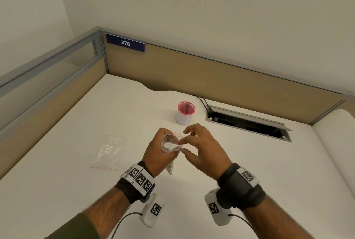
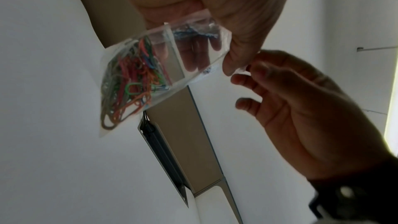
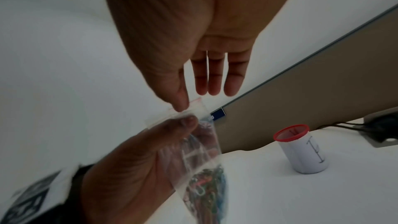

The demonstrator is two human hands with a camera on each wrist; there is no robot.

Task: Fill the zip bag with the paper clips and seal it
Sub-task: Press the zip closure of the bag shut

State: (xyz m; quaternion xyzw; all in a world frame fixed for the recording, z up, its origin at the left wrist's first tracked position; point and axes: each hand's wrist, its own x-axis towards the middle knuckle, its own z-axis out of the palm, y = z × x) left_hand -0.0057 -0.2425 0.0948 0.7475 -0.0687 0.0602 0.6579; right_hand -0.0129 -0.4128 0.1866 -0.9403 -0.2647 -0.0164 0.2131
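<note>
My left hand (image 1: 154, 152) grips a small clear zip bag (image 1: 172, 141) by its upper part and holds it above the white desk. Its mouth gapes open, facing up. Coloured paper clips (image 2: 129, 88) lie heaped in the bag's bottom, also visible as paper clips (image 3: 206, 192) in the right wrist view. My right hand (image 1: 203, 148) is at the bag's right top corner. Its thumb (image 3: 180, 103) presses the red-lined top edge, the index finger seems to be behind it, and the other three fingers stick out straight.
A white cup with a red rim (image 1: 185, 113) stands beyond my hands. A second clear zip bag (image 1: 108, 151) lies flat on the desk (image 1: 249, 161) to the left. An open cable slot (image 1: 247, 121) with black cables sits at the back right. Tan partition walls (image 1: 211, 77) enclose the desk.
</note>
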